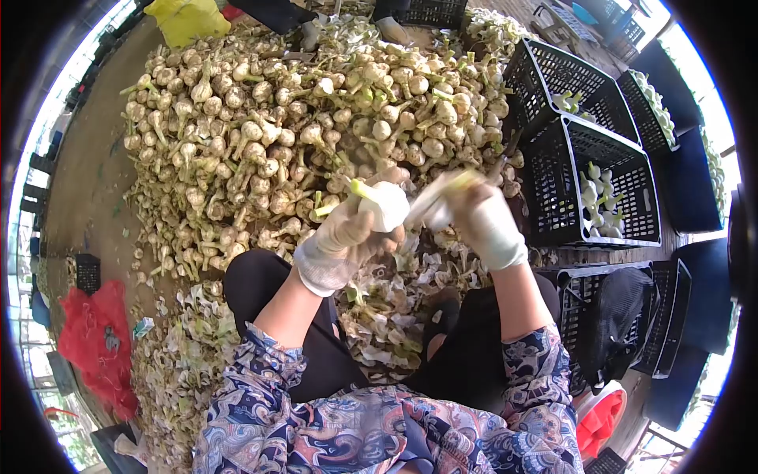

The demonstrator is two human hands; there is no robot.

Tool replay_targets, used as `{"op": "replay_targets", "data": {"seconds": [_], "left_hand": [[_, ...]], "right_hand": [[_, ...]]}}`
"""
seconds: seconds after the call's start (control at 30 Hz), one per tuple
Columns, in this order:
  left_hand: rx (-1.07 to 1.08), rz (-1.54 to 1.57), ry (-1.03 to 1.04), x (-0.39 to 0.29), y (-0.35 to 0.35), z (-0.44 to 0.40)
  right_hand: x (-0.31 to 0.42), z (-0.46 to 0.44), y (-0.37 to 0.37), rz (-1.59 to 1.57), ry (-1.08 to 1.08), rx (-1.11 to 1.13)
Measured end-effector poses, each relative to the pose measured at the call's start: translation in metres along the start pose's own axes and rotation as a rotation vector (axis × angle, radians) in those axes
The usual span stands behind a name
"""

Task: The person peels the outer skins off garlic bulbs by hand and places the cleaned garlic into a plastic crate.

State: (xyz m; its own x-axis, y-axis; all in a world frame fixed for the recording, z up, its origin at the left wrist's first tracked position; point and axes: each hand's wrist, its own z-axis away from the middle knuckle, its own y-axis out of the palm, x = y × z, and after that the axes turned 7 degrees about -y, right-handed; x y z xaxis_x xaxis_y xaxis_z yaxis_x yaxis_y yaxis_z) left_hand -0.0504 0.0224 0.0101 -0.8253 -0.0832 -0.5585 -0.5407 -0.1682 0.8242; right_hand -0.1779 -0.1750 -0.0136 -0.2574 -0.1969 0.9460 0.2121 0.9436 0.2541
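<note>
My left hand [341, 241], in a pale glove, is wrapped round a white garlic bulb [386, 207] whose short green stem points up and left. Just right of the bulb, my right hand [483, 217], also gloved, is closed and blurred by motion. Something pale and blurred sticks out of it toward the bulb; I cannot make out what it is. Beyond both hands lies a large heap of unpeeled garlic [268, 134]. Peeled skins and cut leaves [387, 316] cover the ground between my knees.
Two black crates [570, 186] [584, 67] at the right hold some white bulbs. More crates stand behind them, one full of bulbs [654, 103]. A red net sack [99, 344] lies at the left, a yellow sack [188, 20] at the top. Another person's feet [391, 30] are beyond the heap.
</note>
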Motion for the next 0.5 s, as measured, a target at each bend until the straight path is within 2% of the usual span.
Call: {"op": "replay_targets", "data": {"seconds": [0.03,0.07,0.1,0.13,0.17,0.2,0.23,0.27,0.33,0.4,0.47,0.5], "left_hand": [[-0.033,-0.15,-0.045,-0.003,-0.008,0.001],[-0.15,-0.365,0.022,0.0,-0.015,-0.004],[-0.269,-0.579,0.085,0.002,-0.016,-0.008],[-0.355,-0.701,0.133,0.005,-0.017,-0.007],[-0.294,-0.526,0.083,0.005,-0.012,-0.003],[-0.31,-0.68,0.149,0.005,-0.009,-0.002],[-0.321,-0.836,0.221,0.006,-0.008,-0.004],[-0.314,-0.826,0.159,0.007,-0.012,-0.004],[-0.298,-0.777,0.052,0.008,-0.014,-0.005],[-0.273,-0.786,0.051,0.009,-0.012,-0.006],[-0.294,-0.939,0.048,0.005,-0.003,-0.003],[-0.293,-0.937,0.046,0.006,-0.005,-0.003]], "right_hand": [[-0.019,0.004,-0.006,0.282,-0.132,0.188],[0.002,0.007,0.022,0.853,-0.068,0.402],[0.002,0.011,0.035,0.914,0.117,0.54],[0.005,0.012,0.034,0.908,0.1,0.492],[0.007,0.012,0.029,0.898,0.09,0.443],[0.011,0.009,0.026,0.895,-0.012,0.265],[0.017,0.001,0.027,0.65,0.237,0.087],[0.019,-0.003,0.021,0.27,0.291,0.014],[0.02,-0.005,0.028,0.219,0.222,-0.015],[0.009,-0.006,0.036,0.272,0.173,0.009],[0.018,-0.008,0.035,0.227,0.412,-0.007],[0.019,-0.009,0.031,0.234,0.433,0.005]]}}
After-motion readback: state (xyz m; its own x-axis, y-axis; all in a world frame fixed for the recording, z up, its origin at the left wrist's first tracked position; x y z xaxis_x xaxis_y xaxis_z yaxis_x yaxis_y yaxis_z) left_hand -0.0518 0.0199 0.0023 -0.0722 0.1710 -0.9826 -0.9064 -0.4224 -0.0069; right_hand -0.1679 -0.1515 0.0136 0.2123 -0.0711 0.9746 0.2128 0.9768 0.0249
